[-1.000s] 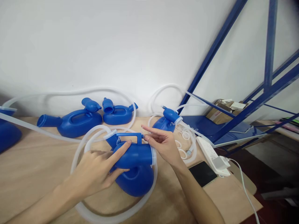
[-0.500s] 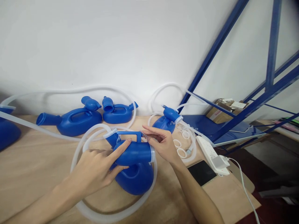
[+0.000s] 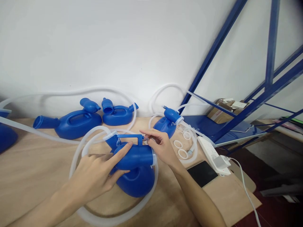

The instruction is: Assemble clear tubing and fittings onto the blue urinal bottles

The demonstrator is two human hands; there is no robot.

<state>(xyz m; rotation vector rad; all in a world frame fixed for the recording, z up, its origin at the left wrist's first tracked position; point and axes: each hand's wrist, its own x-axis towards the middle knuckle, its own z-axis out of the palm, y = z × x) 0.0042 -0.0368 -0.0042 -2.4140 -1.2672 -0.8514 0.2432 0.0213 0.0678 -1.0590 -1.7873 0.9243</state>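
A blue plastic urinal bottle (image 3: 136, 183) stands on the table in front of me. Across its top lies a blue cylindrical urinal head (image 3: 137, 156) with a whitish ring at its right end. My left hand (image 3: 98, 168) holds this head, index finger along its upper side and thumb low on its left. Above the head runs a narrow blue handle-shaped bar (image 3: 129, 136). At the bar's right end, my right hand (image 3: 159, 145) pinches a small greyish piece, mostly hidden by the fingers. A translucent hose (image 3: 113, 217) loops around the bottle.
More blue urinal bottles (image 3: 79, 126) line the wall at left and right. Several white rings (image 3: 182, 154) lie right of my hands, near a black tablet (image 3: 202, 173) and a power strip (image 3: 210, 153). A blue metal frame (image 3: 213, 53) and cardboard box (image 3: 219, 113) stand beyond.
The right hand's fingers have curled a little tighter at the bar's end. The left hand keeps its hold, and the whole view has shifted slightly.
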